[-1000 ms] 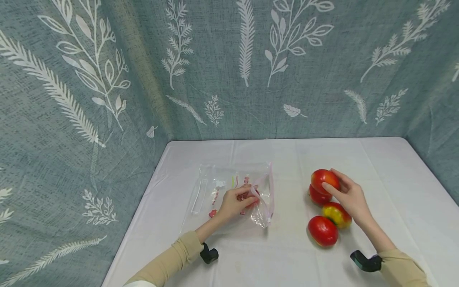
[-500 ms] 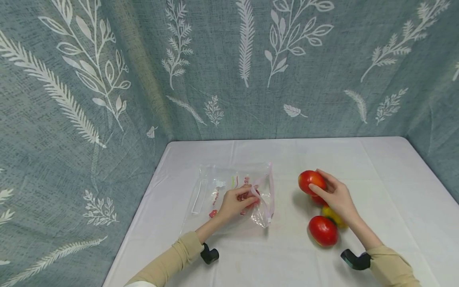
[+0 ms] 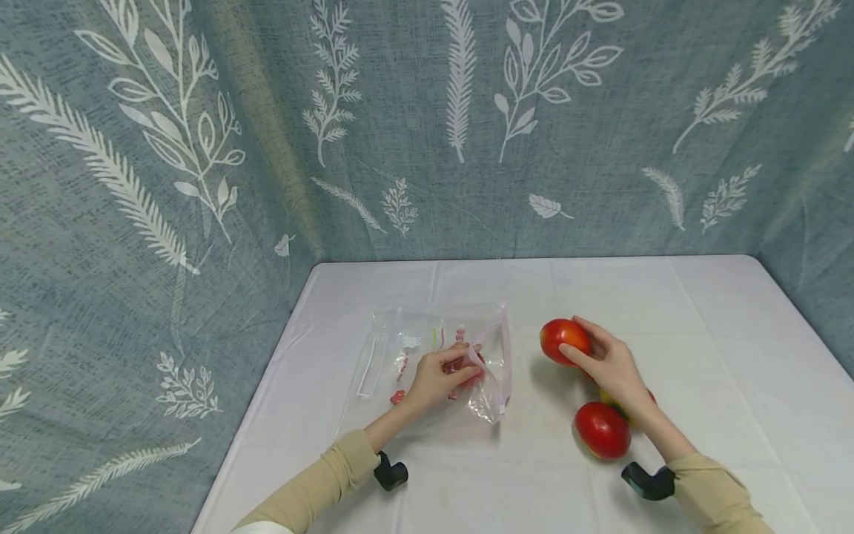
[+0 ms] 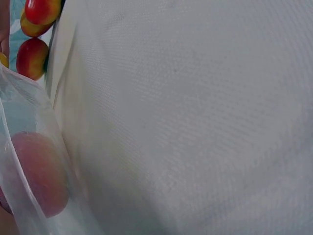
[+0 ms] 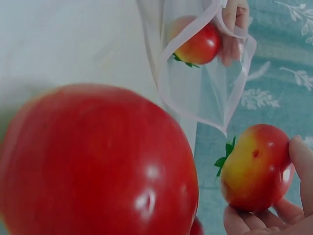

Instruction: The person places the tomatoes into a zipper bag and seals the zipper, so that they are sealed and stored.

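My left hand (image 3: 437,378) pinches the mouth edge of a clear zip bag (image 3: 497,326) that lies on the table, holding its opening apart. A red and yellow tomato (image 5: 198,44) with green leaves is inside the bag, blurred through the plastic in the left wrist view. To the right, my right hand (image 3: 617,371) grips another tomato (image 3: 562,340) between thumb and fingers, above the table. Its green leaves point toward the bag mouth in the right wrist view. Below the right hand, one red tomato (image 3: 603,430) rests on the table; others are partly hidden by the hand.
A white cloth (image 3: 534,475) covers the table, and a blue-green curtain (image 3: 414,111) with white leaf prints hangs behind it and at both sides. Black wrist devices (image 3: 390,472) stick out at both cuffs.
My right hand has carried its tomato leftward, away from the other tomatoes and nearer the bag. The left hand and the bag have stayed in place.
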A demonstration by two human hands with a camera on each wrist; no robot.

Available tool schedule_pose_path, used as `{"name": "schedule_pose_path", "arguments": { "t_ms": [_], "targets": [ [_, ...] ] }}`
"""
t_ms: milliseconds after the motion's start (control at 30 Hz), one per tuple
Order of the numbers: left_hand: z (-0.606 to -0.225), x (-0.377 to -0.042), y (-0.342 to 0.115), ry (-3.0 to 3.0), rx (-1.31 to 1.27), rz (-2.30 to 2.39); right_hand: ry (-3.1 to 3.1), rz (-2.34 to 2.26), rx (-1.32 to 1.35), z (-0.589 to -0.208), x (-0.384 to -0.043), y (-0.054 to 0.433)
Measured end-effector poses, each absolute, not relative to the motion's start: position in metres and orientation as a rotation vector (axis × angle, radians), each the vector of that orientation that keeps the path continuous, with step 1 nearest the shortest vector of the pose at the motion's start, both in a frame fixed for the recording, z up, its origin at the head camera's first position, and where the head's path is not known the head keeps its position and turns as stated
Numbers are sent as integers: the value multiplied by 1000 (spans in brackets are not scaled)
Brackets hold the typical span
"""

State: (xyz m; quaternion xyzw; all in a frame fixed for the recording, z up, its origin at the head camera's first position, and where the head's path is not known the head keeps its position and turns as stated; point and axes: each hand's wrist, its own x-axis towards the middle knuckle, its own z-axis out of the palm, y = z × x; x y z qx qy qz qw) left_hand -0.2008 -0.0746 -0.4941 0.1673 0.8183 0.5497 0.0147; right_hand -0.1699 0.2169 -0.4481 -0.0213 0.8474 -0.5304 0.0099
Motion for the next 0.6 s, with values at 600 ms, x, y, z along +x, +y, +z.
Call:
{"name": "schedule_pose_path", "arguments": {
  "t_ms": [600],
  "targets": [
    [-496,-201,-75,2576,538,1680,2645,-1650,-62,-455,-176,189]
  ]
}}
